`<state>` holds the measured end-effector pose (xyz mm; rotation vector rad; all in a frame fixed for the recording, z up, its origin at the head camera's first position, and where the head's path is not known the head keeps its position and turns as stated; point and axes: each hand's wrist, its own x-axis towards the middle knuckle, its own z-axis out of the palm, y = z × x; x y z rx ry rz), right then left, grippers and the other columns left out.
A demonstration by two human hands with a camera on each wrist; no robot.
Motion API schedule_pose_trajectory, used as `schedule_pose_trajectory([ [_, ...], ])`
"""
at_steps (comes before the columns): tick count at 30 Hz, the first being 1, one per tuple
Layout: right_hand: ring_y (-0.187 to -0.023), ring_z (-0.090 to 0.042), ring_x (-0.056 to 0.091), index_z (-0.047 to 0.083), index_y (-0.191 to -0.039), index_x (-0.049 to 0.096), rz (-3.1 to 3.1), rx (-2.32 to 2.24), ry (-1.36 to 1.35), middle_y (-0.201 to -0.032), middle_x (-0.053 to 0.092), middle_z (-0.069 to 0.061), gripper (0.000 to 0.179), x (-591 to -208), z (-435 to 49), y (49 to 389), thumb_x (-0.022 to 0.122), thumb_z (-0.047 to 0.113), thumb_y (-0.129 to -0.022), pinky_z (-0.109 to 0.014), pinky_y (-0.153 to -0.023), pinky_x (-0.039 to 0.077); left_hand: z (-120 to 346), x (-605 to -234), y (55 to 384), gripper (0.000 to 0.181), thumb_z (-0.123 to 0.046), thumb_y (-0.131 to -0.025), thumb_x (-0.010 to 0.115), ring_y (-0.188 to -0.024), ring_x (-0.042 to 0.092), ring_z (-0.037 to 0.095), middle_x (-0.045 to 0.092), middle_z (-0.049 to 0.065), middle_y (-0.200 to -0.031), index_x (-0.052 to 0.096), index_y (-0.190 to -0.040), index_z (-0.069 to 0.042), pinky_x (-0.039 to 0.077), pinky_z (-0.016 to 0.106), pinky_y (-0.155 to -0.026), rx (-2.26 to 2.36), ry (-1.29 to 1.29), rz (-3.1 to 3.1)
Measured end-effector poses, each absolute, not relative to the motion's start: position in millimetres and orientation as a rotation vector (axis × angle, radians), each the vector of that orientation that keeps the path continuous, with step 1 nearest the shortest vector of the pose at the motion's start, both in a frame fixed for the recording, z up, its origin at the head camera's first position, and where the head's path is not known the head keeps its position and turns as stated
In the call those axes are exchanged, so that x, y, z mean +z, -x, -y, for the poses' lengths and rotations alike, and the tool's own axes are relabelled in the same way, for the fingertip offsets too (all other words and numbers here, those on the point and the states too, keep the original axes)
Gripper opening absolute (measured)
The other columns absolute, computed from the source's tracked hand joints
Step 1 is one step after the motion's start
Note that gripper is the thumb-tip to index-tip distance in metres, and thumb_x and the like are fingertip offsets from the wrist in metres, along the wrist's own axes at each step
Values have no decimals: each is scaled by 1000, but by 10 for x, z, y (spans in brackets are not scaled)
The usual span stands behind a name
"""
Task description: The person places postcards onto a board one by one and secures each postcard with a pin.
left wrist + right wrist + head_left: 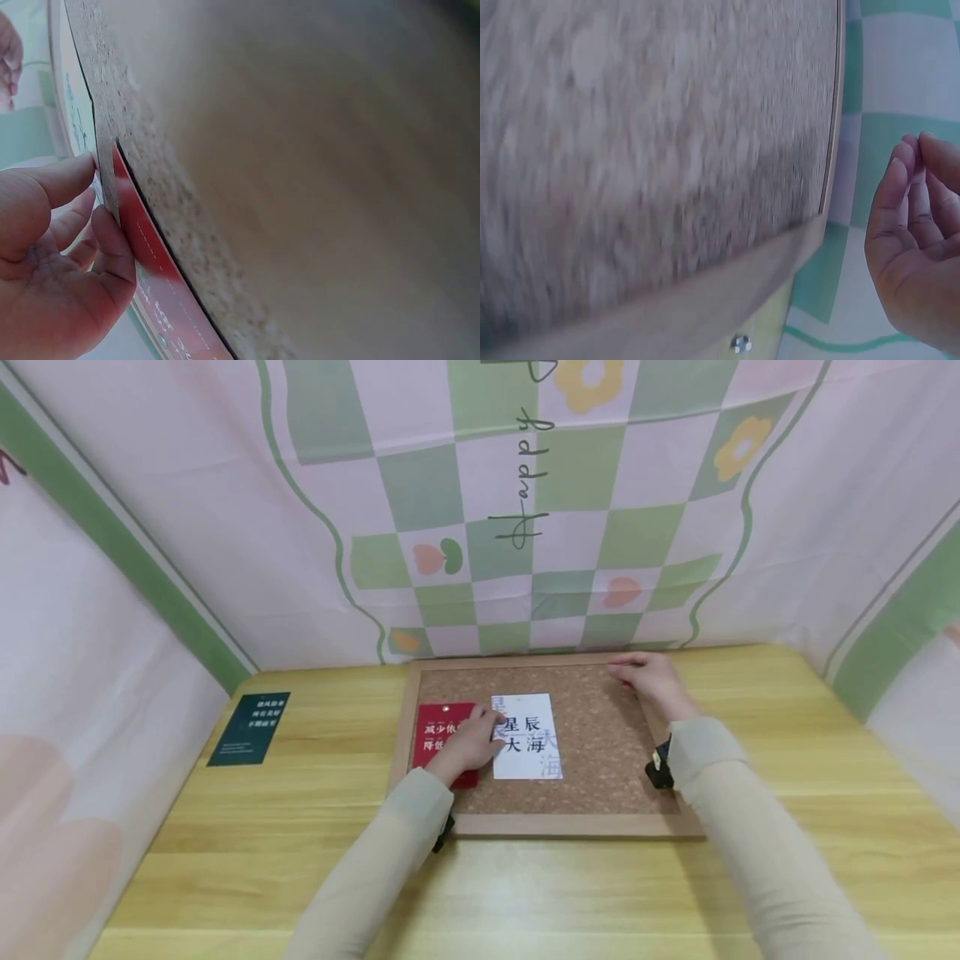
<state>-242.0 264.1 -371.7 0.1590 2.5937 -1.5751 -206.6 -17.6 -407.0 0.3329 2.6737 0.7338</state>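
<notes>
A cork board [592, 727] with a wooden frame lies on the table. On its left part lies a red card [467, 777] with white characters and a small round pale spot at its top. To the right of it is a white card [528, 760] with black characters. My left hand [472, 739] lies over the red card, its fingertips touching the white card's left edge; thumb and fingers are apart in the left wrist view. My right hand [651, 681] is above the board's far right corner. Its thumb and fingertips [909, 142] meet, with nothing visible between them.
A dark green card [249, 731] with white text lies on the table at the left. A small shiny object [741, 343] sits beside the frame in the right wrist view. A checked cloth [510, 485] hangs behind the wooden table [525, 893].
</notes>
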Motion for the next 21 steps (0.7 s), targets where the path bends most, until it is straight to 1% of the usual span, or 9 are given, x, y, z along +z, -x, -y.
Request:
schedule_pose_trajectory([
  [3, -66, 6, 54, -9, -129, 53, -2568, -1606, -189, -69, 55, 27, 42, -3726, -2544, 2429, 55, 15, -95, -17, -66, 49, 178, -4074, 2066, 41, -23, -96, 56, -127, 44, 26, 36, 9, -146, 48, -135, -15, 42, 44, -107, 729, -328, -2673],
  [5, -65, 5, 54, -9, -128, 54, -2585, -1587, -194, -72, 58, 22, 40, -3746, -2492, 2443, 54, 14, -95, -18, -66, 49, 180, -4076, 2063, 41, -22, -96, 56, -128, 44, 27, 36, 9, -146, 48, -135, -14, 42, 44, -107, 732, -330, -2671],
  [10, -61, 4, 53, -13, -123, 56, -2628, -1563, -151, -66, 57, 17, 37, -3805, -2387, 2488, 51, 7, -93, -17, -59, 48, 181, -4074, 2053, 40, -22, -96, 56, -129, 44, 27, 36, 9, -145, 48, -135, -14, 42, 44, -107, 739, -337, -2669],
  [12, -60, 4, 53, -14, -122, 56, -2623, -1578, -145, -62, 56, 17, 37, -3816, -2343, 2500, 50, 5, -91, -16, -58, 48, 181, -4071, 2050, 40, -22, -96, 56, -129, 44, 27, 37, 9, -144, 48, -135, -14, 43, 44, -106, 737, -338, -2670],
  [13, -60, 3, 53, -14, -122, 57, -2633, -1569, -145, -64, 58, 15, 37, -3823, -2322, 2505, 51, 5, -91, -16, -58, 48, 180, -4073, 2052, 40, -22, -96, 56, -129, 45, 27, 37, 9, -144, 48, -134, -14, 43, 44, -106, 736, -336, -2670],
  [15, -62, 2, 55, -11, -122, 58, -2643, -1543, -159, -71, 65, 5, 36, -3830, -2276, 2512, 51, 7, -92, -17, -61, 49, 179, -4065, 2052, 39, -21, -96, 55, -128, 45, 27, 38, 10, -143, 49, -134, -13, 43, 43, -106, 738, -334, -2672],
  [17, -66, 0, 57, -9, -123, 58, -2643, -1521, -168, -84, 70, -7, 36, -3842, -2226, 2518, 51, 8, -93, -17, -64, 50, 176, -4052, 2051, 38, -21, -97, 55, -128, 45, 27, 38, 10, -142, 49, -133, -13, 43, 43, -106, 743, -330, -2672],
  [19, -68, 0, 58, -8, -125, 57, -2620, -1530, -190, -98, 69, -16, 35, -3861, -2171, 2532, 51, 9, -94, -18, -66, 51, 174, -4037, 2051, 37, -20, -97, 55, -128, 46, 27, 39, 10, -142, 49, -132, -12, 44, 42, -105, 742, -330, -2674],
  [21, -69, 0, 58, -8, -126, 55, -2576, -1560, -213, -107, 67, -20, 36, -3884, -2112, 2551, 50, 9, -96, -17, -67, 51, 171, -4025, 2050, 36, -20, -97, 55, -126, 47, 27, 39, 10, -140, 50, -131, -12, 45, 41, -103, 726, -343, -2686],
])
